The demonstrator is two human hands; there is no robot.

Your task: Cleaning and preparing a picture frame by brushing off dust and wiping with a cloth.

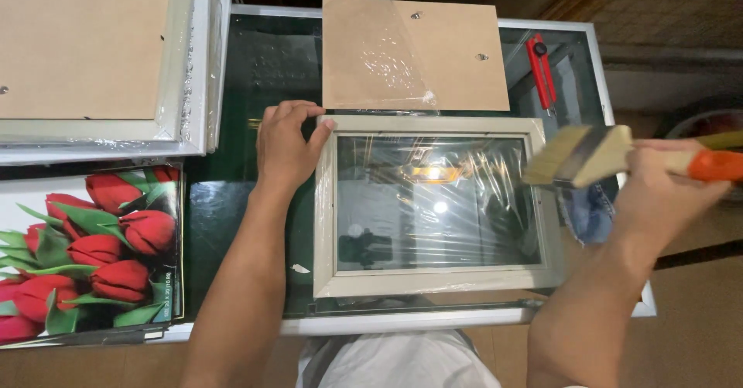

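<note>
A pale picture frame with a glass pane wrapped in clear film lies flat on a dark glass table. My left hand rests on the frame's upper left corner, thumb on the frame edge. My right hand grips a wide paintbrush by its orange handle; the pale bristles hover over the frame's right edge. A brown backing board lies just beyond the frame.
A stack of wrapped frames, backs up, sits at the far left. A print of red tulips lies at the near left. A red utility knife lies at the far right of the table.
</note>
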